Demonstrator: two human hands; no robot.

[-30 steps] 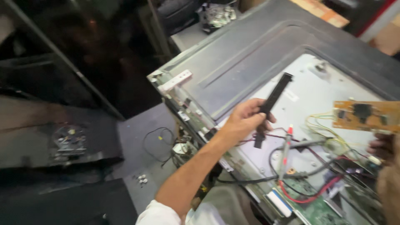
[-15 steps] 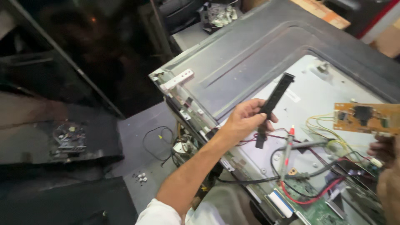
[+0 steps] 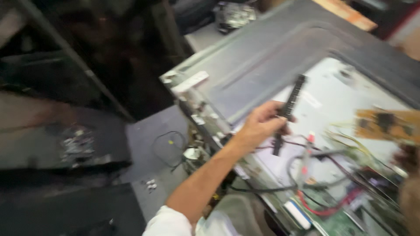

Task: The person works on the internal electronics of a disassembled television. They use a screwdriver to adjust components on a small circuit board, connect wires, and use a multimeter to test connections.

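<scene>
Now left hand (image 3: 261, 126) fingers (image 3: 273, 119) grip black strip (image 3: 288, 111).

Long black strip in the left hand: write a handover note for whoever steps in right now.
Left hand: fingers closed around the long black strip, held tilted above the opened grey metal back panel.
Right hand: only at the frame's right edge, blurred; grip unclear, beside the orange circuit board.
Done: panel interior exposed, strip lifted.
Left: strip not set down; red and black wires lie loose.
</scene>
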